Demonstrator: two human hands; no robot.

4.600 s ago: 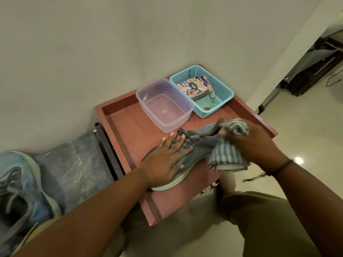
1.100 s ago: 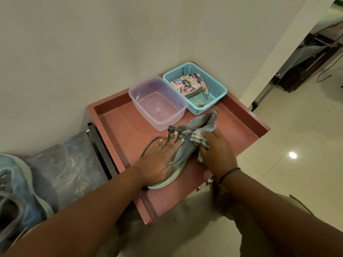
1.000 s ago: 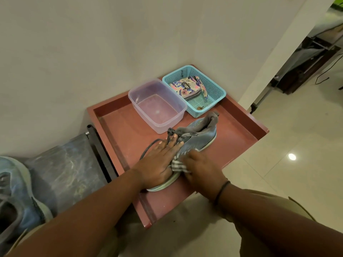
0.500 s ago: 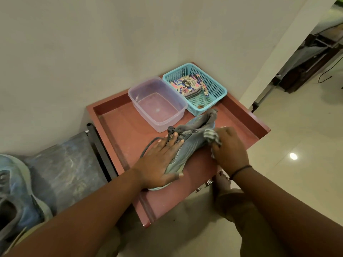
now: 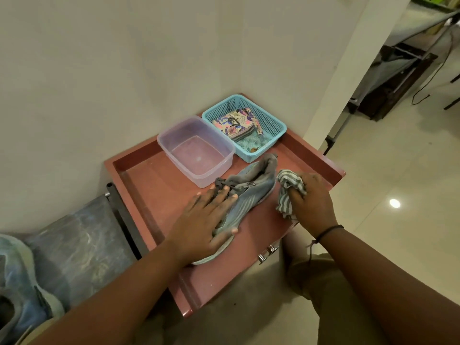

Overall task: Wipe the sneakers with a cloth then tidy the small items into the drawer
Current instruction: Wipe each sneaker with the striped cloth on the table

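Striped cloth [image 5: 290,192] bunched in right hand [image 5: 314,202] – just beside sneaker [image 5: 251,195] pinned under flat left hand [image 5: 202,224]

Left hand [image 5: 204,220] pressed flat, fingers [image 5: 221,195] straight; right hand [image 5: 312,200] clenched, knuckles up.

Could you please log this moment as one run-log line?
left hand: presses sneaker | right hand: grips cloth beside heel

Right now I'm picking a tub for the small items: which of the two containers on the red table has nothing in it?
The clear plastic tub, left of the teal mesh basket, looks empty. The basket holds a floral-patterned pouch.
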